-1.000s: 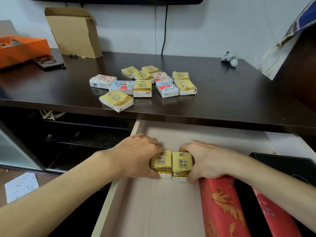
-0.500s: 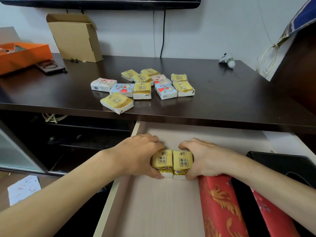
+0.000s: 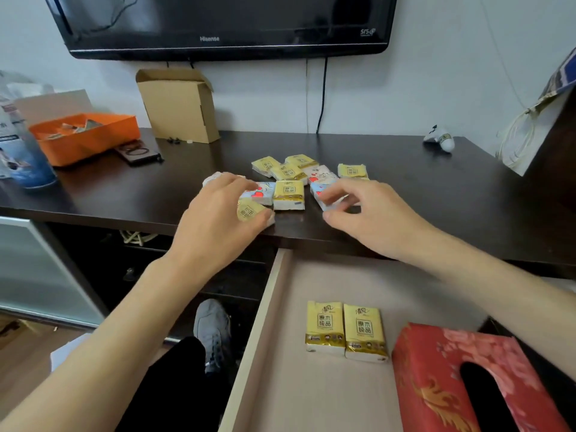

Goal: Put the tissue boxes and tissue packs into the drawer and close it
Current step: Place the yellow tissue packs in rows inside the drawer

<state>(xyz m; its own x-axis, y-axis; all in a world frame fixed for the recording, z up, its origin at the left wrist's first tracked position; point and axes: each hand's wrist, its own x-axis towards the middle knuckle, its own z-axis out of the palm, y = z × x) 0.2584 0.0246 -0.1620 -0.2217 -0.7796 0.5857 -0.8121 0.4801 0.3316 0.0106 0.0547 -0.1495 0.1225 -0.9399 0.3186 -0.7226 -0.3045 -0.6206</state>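
Several small tissue packs [image 3: 288,194], yellow or blue-and-white with red hearts, lie clustered on the dark tabletop [image 3: 436,198]. My left hand [image 3: 215,222] closes around a yellow pack [image 3: 249,212] at the table's front edge. My right hand [image 3: 367,213] hovers with its fingers curled onto a blue-and-white pack [image 3: 325,194], the thumb just in front of it. Below, the open drawer [image 3: 249,338] holds two yellow packs [image 3: 325,328] side by side. A red tissue box [image 3: 436,369] lies to their right.
At the back of the table stand a cardboard box [image 3: 179,104], an orange tray [image 3: 84,138] and a dark phone [image 3: 138,152]. A white gadget [image 3: 439,138] lies back right. A TV [image 3: 224,23] hangs above. A shoe [image 3: 213,332] shows left of the drawer.
Both hands let go of the two yellow packs in the drawer and rose to the tabletop cluster. The camera tilted up, bringing the TV into view.
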